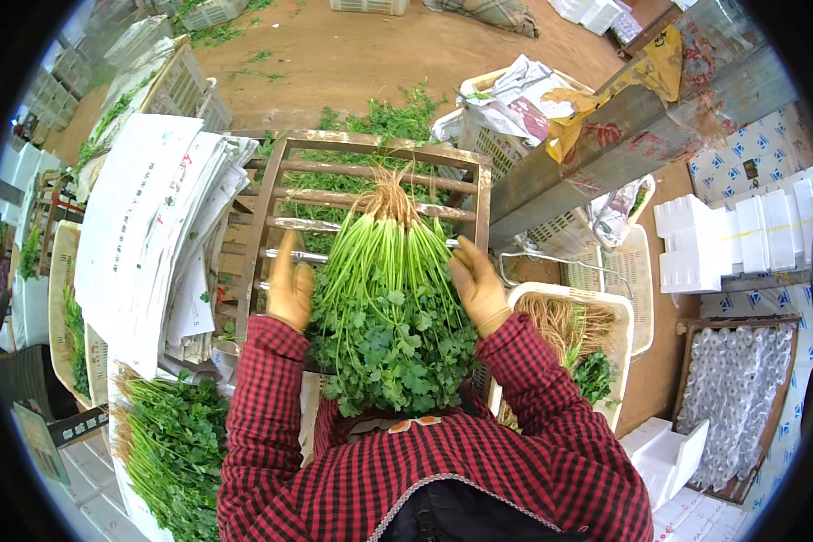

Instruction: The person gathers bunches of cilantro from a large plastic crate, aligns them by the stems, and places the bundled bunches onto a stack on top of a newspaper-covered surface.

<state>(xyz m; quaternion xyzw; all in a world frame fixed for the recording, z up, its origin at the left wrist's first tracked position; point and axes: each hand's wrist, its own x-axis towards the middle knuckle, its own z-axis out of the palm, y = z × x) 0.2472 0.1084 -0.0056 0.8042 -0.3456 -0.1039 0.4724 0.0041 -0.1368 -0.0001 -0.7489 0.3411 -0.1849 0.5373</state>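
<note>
A large bunch of coriander (pixel 393 312) lies on a worn slatted rack (pixel 268 217), its brown roots pointing away from me and its leaves toward my body. My left hand (pixel 291 285), in a tan glove, stands at the left side of the stems with its fingers stretched out. On the opposite side, my right hand (pixel 479 287), gloved alike, rests against the stems, fingers extended and slightly bent. The bunch lies between the two hands, gripped by neither. Loose greens (pixel 384 122) show under and beyond the rack's bars.
Left of the rack is a stack of printed paper sheets (pixel 144 235), with more coriander (pixel 176 456) below it. A cream crate (pixel 625 334) of rooted greens stands by my right elbow. A metal post (pixel 641 117) slants in from the upper right. White foam boxes (pixel 741 235) are stacked at right.
</note>
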